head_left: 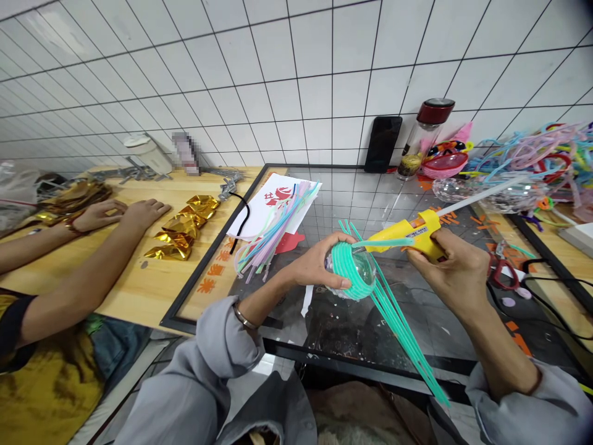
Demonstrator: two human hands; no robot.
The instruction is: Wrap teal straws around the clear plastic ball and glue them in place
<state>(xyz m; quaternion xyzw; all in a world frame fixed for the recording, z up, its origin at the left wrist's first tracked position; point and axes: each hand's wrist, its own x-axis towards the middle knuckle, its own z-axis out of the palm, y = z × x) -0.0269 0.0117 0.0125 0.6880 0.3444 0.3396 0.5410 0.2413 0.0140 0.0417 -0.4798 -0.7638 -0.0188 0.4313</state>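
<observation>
My left hand (319,262) is wrapped round a clear rounded plastic piece (367,267), perhaps a bottle part, with green pipe cleaners (348,266) wound about its side. In my right hand (451,266) is a yellow glue gun (398,235) with a white glue stick (482,193) out of its back. The gun's nozzle meets the wound green strands, and one loose green end crosses in front of its barrel. Several long green pipe cleaners (407,337) lie slanting beneath the clear piece, toward the table's front edge.
On white paper (250,213) lies a bundle of pastel pipe cleaners (271,238). A phone (383,144) and a lidded bottle (419,142) stand by the wall. Red-handled scissors (503,269) and black cables lie right. At left, a co-worker's hands (139,216) rest near gold foil (188,228).
</observation>
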